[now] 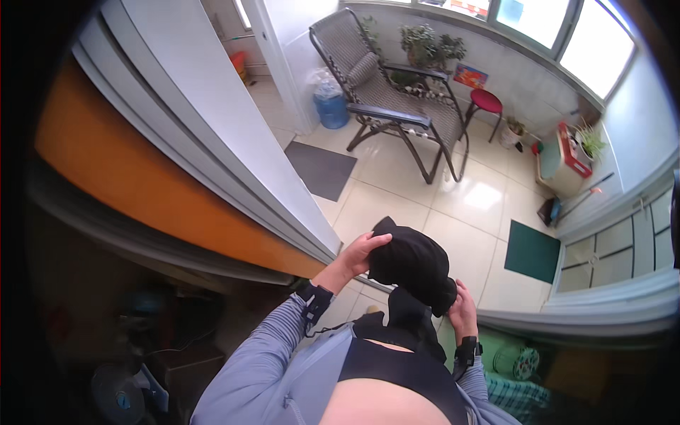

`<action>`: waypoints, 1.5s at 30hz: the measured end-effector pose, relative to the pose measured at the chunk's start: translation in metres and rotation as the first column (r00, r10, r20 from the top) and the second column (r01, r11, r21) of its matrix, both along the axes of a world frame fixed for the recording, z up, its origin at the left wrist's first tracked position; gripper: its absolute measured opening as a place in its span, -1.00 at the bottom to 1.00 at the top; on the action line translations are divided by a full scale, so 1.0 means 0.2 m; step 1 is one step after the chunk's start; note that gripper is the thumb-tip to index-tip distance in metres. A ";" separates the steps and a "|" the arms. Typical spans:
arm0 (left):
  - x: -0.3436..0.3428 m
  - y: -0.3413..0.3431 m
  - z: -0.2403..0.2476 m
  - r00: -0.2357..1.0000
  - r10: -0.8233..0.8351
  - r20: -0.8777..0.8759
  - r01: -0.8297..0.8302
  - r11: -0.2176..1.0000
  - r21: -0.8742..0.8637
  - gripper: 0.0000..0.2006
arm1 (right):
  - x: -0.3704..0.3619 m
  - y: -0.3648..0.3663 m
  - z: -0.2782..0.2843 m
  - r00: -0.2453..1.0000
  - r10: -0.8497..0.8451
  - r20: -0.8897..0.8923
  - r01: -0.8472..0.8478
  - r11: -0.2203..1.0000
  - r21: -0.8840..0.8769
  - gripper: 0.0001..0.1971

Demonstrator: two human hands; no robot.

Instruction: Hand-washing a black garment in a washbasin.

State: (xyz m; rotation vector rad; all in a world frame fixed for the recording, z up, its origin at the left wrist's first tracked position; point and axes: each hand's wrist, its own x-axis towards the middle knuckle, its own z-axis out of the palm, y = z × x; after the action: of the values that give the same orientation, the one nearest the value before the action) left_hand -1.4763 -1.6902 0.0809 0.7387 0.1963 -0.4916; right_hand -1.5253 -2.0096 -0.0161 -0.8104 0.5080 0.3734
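A bunched black cloth garment [411, 261] hangs in front of my body; its exact kind does not show. My left hand [360, 255] grips its upper left edge, thumb on top and fingers tucked behind. On the other side my right hand [464, 312] pinches the lower right corner, where the fabric gathers in a rounded lump. More black fabric [411, 322] lies below it against my front, and I cannot tell whether the two are one piece. Both wrists wear dark straps.
A folding lounge chair [407, 106] stands ahead on the tiled floor, with a blue water jug [331, 110] beside it. A red stool [486, 100], potted plants [419, 46], a grey mat [320, 170] and a green mat [533, 251] are around. An orange-and-white panel [163, 170] borders my left.
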 end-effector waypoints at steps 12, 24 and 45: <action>1.34 0.48 0.04 0.886 0.461 -0.052 -0.461 0.887 0.013 -0.61 | 1.98 0.73 -0.11 0.818 0.565 -0.106 -0.575 0.811 -0.112 -0.57; 2.08 1.38 0.06 0.490 0.868 -0.076 -0.871 0.492 0.004 -0.60 | 3.25 2.09 -0.16 0.192 0.974 0.124 -0.948 0.216 -0.232 -0.65; 3.22 3.98 0.12 0.350 0.930 -0.109 -0.937 0.348 -0.040 -0.73 | 4.26 5.17 0.08 0.019 0.938 0.345 -0.989 0.068 -0.130 -0.44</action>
State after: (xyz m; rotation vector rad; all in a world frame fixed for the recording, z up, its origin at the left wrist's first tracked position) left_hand -0.8315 -0.8945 0.1044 0.3908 0.6228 0.6240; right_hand -0.6737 -0.9755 -0.0009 -0.9565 -0.5970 1.5718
